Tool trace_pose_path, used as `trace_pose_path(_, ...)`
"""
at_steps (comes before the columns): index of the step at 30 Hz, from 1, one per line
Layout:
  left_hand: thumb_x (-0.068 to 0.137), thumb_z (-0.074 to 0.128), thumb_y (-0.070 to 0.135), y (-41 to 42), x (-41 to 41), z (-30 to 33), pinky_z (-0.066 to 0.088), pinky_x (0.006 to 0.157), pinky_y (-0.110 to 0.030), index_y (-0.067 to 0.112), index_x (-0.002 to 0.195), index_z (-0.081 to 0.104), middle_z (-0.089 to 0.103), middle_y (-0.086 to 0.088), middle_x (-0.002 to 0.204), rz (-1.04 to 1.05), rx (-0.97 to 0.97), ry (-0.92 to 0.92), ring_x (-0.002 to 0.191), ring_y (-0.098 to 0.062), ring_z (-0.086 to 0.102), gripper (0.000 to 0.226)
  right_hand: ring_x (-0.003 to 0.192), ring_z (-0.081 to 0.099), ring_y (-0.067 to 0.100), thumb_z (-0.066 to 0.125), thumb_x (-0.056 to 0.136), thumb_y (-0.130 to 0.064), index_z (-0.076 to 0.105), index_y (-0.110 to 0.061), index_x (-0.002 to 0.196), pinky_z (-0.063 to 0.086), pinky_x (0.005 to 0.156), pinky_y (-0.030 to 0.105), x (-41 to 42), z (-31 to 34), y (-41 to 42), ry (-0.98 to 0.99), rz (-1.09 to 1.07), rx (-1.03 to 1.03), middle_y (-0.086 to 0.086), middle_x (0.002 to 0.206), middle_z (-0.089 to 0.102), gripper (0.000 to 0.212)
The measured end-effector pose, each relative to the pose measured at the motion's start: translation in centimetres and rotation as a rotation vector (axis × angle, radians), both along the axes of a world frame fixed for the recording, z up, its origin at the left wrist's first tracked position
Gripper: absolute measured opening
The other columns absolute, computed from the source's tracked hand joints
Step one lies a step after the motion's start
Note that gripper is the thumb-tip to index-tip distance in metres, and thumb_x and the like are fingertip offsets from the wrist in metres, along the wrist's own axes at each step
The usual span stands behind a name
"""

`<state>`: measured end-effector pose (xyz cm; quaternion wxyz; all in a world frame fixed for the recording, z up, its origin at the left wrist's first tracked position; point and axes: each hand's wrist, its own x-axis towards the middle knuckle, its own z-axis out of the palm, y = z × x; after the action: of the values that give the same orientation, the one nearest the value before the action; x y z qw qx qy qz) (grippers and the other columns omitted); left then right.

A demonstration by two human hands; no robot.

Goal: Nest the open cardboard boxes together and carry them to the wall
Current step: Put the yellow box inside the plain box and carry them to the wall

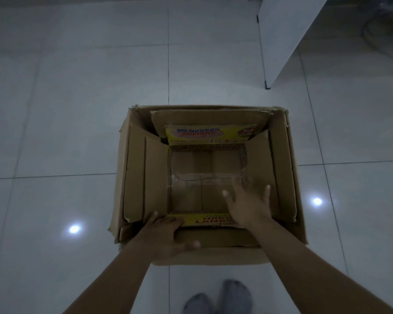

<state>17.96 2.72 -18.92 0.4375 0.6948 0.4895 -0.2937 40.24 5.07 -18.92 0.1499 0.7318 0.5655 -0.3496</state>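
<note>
A large brown cardboard box (pixel 292 168) stands open on the tiled floor in front of me. Inside it sits a smaller open box (pixel 191 168) with yellow printed flaps, its flaps spread against the big box's walls. My left hand (pixel 168 234) rests on the near flaps at the front edge, fingers curled over the cardboard. My right hand (pixel 247 205) reaches into the inner box with fingers spread, palm down against its near right side, holding nothing that I can make out.
Pale glossy floor tiles (pixel 77 98) surround the box, with two light reflections. A white wall or panel corner (pixel 281 37) rises at the top right. My feet in grey socks (pixel 222 298) stand just behind the box.
</note>
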Motion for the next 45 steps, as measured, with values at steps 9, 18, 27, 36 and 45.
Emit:
trace_pose_path(9, 0.042, 0.02, 0.098, -0.5, -1.5, -0.5, -0.025, 0.11, -0.045, 0.036, 0.146, -0.001, 0.007, 0.009, 0.158, -0.161, -0.006, -0.002, 0.145, -0.012, 0.004, 0.123, 0.139, 0.028, 0.03, 0.021, 0.09, -0.061, 0.004, -0.022, 0.148, 0.02, 0.115, 0.052, -3.9, -0.8, 13.0, 0.917, -1.126, 0.068, 0.007, 0.156, 0.02, 0.072)
trace_pose_path(18, 0.056, 0.002, 0.089, -0.9, -1.6, 0.3, -0.015, 0.118, -0.043, 0.035, 0.145, 0.015, 0.02, 0.009, 0.156, 0.045, 0.046, -0.045, 0.144, -0.011, 0.012, 0.105, 0.137, 0.031, 0.026, 0.032, 0.097, -0.042, 0.025, -0.024, 0.144, 0.025, 0.112, 0.043, -2.7, 0.5, 9.4, 0.697, -0.922, 0.202, 0.004, 0.152, 0.029, 0.051)
trace_pose_path(27, 0.069, 0.069, 0.008, -0.9, -1.3, 3.2, 0.037, 0.099, -0.062, 0.004, 0.131, 0.047, 0.048, -0.024, 0.138, 0.419, 0.816, 0.217, 0.124, -0.045, 0.047, 0.067, 0.135, 0.032, 0.038, 0.063, 0.073, 0.0, 0.051, -0.013, 0.128, 0.016, 0.11, 0.058, 3.2, 2.1, -4.8, -0.113, -0.298, 0.595, 0.018, 0.144, 0.04, 0.058)
trace_pose_path(36, 0.093, 0.044, 0.012, 2.4, -2.6, 2.0, 0.04, 0.062, -0.035, 0.007, 0.106, 0.039, 0.062, -0.021, 0.093, 1.018, 0.528, 0.178, 0.071, -0.03, 0.052, 0.015, 0.086, 0.059, 0.039, 0.045, 0.081, 0.005, 0.026, -0.02, 0.14, 0.048, 0.072, 0.045, 5.8, 2.0, -3.3, 0.05, -0.606, 0.376, 0.023, 0.108, 0.06, 0.066)
trace_pose_path(45, 0.092, 0.045, 0.009, 10.3, -2.4, 2.4, 0.035, 0.061, -0.035, 0.003, 0.103, 0.041, 0.06, -0.024, 0.088, 0.985, 0.658, 0.109, 0.07, -0.032, 0.049, 0.013, 0.086, 0.059, 0.041, 0.047, 0.08, 0.004, 0.027, -0.021, 0.14, 0.05, 0.074, 0.046, 6.3, 2.3, 6.0, 0.097, -0.53, 0.446, 0.024, 0.106, 0.061, 0.068)
